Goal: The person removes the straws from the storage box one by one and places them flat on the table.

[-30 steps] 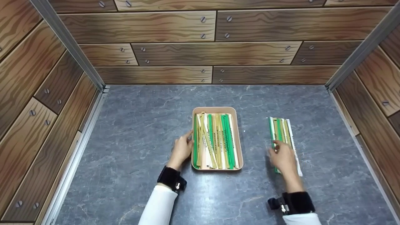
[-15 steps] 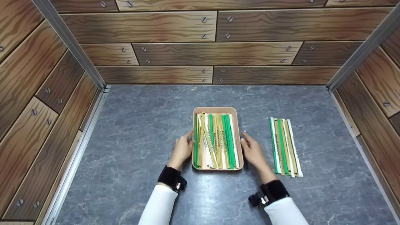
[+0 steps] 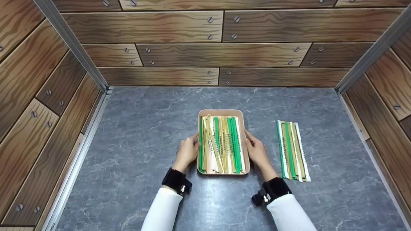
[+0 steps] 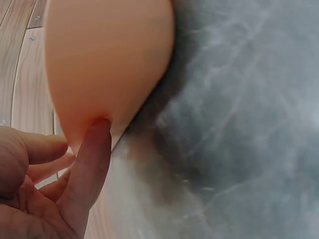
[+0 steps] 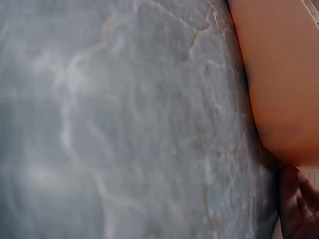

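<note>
A shallow peach-coloured tray (image 3: 223,113) sits mid-table, filled with long paper-wrapped sticks (image 3: 224,144) in green, gold and white. My left hand (image 3: 187,151) grips its left side. In the left wrist view, one finger (image 4: 92,154) presses the tray's outer wall (image 4: 109,59), and another digit meets the rim. On the opposite side, my right hand (image 3: 257,154) holds the right rim. The right wrist view catches only fingertips (image 5: 289,191) at the lower edge of the wall (image 5: 279,74); most of that hand is out of frame there.
A flat row of similar green, gold and white wrapped sticks (image 3: 292,150) lies on the grey marbled table (image 3: 144,128), right of my right hand. Wood-patterned panels (image 3: 179,27) enclose the back and both sides.
My right hand has left the row of sticks, moved left and come onto the tray's right rim. The left hand has stayed at the left side; the tray has not visibly moved.
</note>
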Demonstrator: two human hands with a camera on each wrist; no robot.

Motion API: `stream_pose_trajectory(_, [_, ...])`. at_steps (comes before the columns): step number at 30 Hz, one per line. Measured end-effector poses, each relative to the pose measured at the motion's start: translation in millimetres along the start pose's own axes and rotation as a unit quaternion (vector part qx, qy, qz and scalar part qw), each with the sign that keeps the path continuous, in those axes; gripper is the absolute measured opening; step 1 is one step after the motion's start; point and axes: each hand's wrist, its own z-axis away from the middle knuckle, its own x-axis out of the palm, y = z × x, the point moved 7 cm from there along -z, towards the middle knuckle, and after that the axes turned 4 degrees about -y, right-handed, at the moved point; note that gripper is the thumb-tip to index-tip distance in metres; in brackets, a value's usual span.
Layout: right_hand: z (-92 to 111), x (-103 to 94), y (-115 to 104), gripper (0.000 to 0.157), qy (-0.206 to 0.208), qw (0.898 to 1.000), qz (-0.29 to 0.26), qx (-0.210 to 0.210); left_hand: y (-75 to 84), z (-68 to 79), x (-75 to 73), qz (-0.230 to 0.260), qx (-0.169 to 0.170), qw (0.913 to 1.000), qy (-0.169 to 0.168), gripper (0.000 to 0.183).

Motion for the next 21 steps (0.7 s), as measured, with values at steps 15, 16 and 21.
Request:
stream_pose_trajectory(15, [1.9,0.4,0.8,0.043,0.018,1.000,0.001,0.007,54.1,9.9,10.3,-0.056,0.049,0.9967,0.032,0.054])
stream_pose_trajectory(16, [1.6,0.3,1.2,0.043,0.018,1.000,0.001,0.007,55.0,9.7,14.4,-0.065,0.047,0.9964,0.026,0.056])
stream_pose_trajectory(21, [1.4,0.0,1.8,0.043,0.021,1.000,0.005,0.003,53.5,8.1,33.8,-0.121,0.019,0.9923,-0.016,0.065])
